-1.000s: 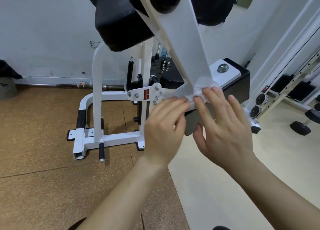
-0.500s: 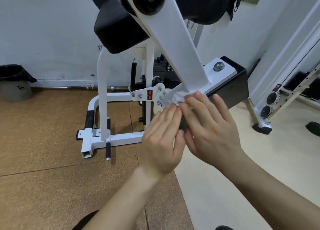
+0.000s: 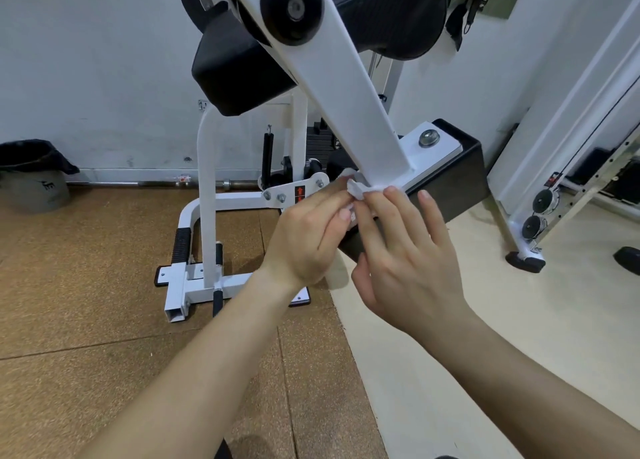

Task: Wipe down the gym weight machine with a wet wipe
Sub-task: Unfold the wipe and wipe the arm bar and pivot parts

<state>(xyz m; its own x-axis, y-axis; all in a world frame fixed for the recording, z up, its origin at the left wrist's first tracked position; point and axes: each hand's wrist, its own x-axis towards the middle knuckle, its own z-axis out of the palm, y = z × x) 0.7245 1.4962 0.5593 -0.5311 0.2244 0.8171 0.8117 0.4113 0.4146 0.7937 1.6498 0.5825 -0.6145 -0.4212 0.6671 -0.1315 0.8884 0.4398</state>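
Wet wipe point(image 3: 358, 190) is being bunched into a small wad at the foot of the slanted white arm point(image 3: 349, 88) of the weight machine point(image 3: 207, 188), just where that arm is being met by the bolted white plate point(image 3: 436, 153). A second ago it was being spread flat over this joint under the fingers of both hands. Now far less of it is being shown: a crumpled tip above the fingertips and a scrap lower down between the hands.

It is being pinched by the left hand point(image 3: 308, 240), whose thumb and curled fingers are being closed round the wad. The right hand point(image 3: 408, 264) is being laid against it with fairly straight fingers, the forefinger being pressed on its edge at the seam and the thumb being held clear. Both hands are being kept at the same joint, but are being drawn closer together than before.

By this reading the wipe is being regathered or refolded rather than swept, so a fresh face is probably being prepared for the next pass. As far as can be judged, only this lower joint is being dealt with. The long arm above, the black pad point(image 3: 239, 70) and the floor frame point(image 3: 180, 296) are being left for later.
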